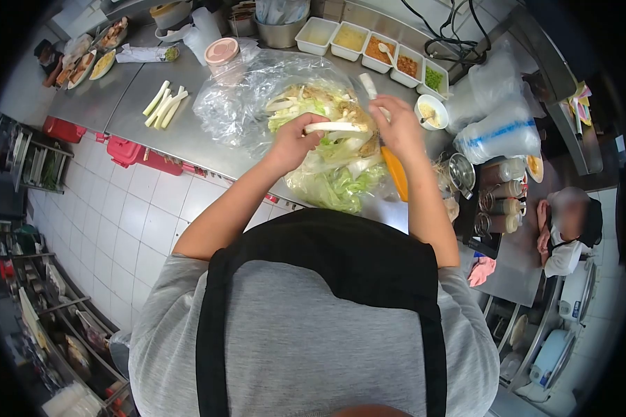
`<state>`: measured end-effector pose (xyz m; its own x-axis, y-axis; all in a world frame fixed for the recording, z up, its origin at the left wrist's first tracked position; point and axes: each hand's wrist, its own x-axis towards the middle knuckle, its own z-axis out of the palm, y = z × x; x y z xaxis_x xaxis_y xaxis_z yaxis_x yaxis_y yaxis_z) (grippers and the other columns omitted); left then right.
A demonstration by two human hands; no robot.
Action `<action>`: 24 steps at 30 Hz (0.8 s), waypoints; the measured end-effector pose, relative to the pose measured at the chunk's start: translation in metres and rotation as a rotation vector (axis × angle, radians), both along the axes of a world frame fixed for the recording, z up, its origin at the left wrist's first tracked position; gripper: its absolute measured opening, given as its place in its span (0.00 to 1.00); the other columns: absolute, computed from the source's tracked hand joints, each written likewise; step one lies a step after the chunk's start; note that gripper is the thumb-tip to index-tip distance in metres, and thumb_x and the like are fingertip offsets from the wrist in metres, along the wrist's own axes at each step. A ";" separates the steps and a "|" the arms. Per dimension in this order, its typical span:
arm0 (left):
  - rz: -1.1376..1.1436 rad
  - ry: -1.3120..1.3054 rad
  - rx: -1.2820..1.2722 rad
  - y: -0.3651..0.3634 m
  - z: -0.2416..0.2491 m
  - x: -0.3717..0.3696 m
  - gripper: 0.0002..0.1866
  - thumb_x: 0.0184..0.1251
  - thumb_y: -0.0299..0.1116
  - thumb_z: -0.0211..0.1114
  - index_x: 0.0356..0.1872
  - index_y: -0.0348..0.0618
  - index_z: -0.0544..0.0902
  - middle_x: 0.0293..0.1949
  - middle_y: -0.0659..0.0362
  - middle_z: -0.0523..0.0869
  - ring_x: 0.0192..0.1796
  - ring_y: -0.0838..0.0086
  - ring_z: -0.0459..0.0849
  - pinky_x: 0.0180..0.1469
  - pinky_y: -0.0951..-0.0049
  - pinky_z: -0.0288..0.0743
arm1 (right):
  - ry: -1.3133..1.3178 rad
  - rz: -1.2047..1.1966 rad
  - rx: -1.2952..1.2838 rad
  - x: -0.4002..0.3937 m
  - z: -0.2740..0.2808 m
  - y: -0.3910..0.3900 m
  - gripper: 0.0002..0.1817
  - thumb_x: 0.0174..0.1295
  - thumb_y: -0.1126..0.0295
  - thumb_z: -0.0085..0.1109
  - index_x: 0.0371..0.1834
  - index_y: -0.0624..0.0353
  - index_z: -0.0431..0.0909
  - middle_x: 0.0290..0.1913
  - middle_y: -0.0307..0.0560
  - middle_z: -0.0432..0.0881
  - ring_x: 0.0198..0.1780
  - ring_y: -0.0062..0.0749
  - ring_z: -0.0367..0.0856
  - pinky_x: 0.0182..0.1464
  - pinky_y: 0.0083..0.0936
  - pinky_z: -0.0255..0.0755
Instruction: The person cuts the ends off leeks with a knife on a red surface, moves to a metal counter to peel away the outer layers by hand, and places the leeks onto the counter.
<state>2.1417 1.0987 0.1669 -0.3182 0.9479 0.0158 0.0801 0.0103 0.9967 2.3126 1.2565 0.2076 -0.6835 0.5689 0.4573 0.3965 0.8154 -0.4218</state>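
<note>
My left hand (295, 144) is closed around a long white leek stalk (337, 127), which points to the right over the plastic bag. My right hand (398, 125) is close to the stalk's far end. Its fingers are pinched at a short white piece (368, 85) that looks like another leek stalk, pointing away from me. Below both hands, pale green cabbage leaves (334, 184) and root trimmings (327, 97) lie on a clear plastic bag (236, 104). Several cut leek stalks (165, 105) rest on the steel counter (135, 90) to the left.
White tubs (350, 40) of chopped ingredients line the back, with a small white bowl (431, 111) in front. An orange object (394, 174) lies by my right forearm. Bottles (504, 187) and bagged containers (497, 132) stand right. Another person (567, 229) is at the far right.
</note>
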 end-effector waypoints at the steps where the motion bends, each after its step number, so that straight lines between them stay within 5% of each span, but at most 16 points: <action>1: 0.000 0.012 0.024 -0.001 0.002 -0.001 0.11 0.65 0.26 0.58 0.48 0.40 0.76 0.35 0.63 0.80 0.33 0.84 0.75 0.36 0.82 0.71 | -0.025 0.084 -0.105 -0.004 0.009 -0.014 0.17 0.56 0.64 0.63 0.49 0.55 0.78 0.46 0.51 0.81 0.48 0.44 0.78 0.52 0.32 0.69; 6: 0.039 -0.092 0.060 -0.006 0.006 -0.005 0.04 0.65 0.26 0.59 0.39 0.41 0.76 0.33 0.60 0.82 0.32 0.82 0.79 0.36 0.80 0.74 | -0.053 0.206 -0.375 -0.015 0.020 -0.048 0.12 0.48 0.70 0.69 0.36 0.57 0.80 0.36 0.47 0.82 0.38 0.45 0.80 0.42 0.33 0.72; 12: -0.138 -0.444 -0.060 -0.016 0.003 -0.027 0.03 0.64 0.27 0.61 0.33 0.42 0.75 0.29 0.58 0.83 0.32 0.76 0.83 0.35 0.79 0.76 | 0.000 0.301 -0.364 -0.017 0.014 -0.048 0.12 0.49 0.74 0.68 0.38 0.57 0.82 0.33 0.44 0.82 0.33 0.33 0.80 0.39 0.24 0.72; 18: -0.372 -0.964 -0.024 -0.022 0.008 -0.038 0.04 0.64 0.28 0.61 0.33 0.44 0.75 0.29 0.59 0.82 0.31 0.75 0.83 0.34 0.80 0.76 | 0.239 0.472 -0.972 -0.019 -0.004 -0.045 0.11 0.51 0.74 0.68 0.39 0.53 0.83 0.32 0.40 0.82 0.34 0.30 0.78 0.42 0.21 0.71; 20: -0.324 -1.017 0.050 -0.015 0.008 -0.031 0.04 0.65 0.29 0.61 0.33 0.44 0.75 0.29 0.59 0.82 0.31 0.76 0.83 0.33 0.80 0.75 | 0.177 0.393 -0.588 -0.022 -0.024 -0.045 0.14 0.50 0.72 0.69 0.42 0.53 0.83 0.33 0.41 0.80 0.37 0.31 0.77 0.44 0.22 0.71; 24: -0.080 -0.597 -0.033 0.001 0.004 -0.019 0.04 0.66 0.29 0.60 0.35 0.43 0.74 0.29 0.61 0.81 0.29 0.80 0.80 0.31 0.81 0.73 | 0.145 0.243 -0.099 -0.026 -0.015 -0.066 0.20 0.48 0.69 0.70 0.48 0.52 0.80 0.36 0.43 0.76 0.41 0.32 0.76 0.47 0.25 0.70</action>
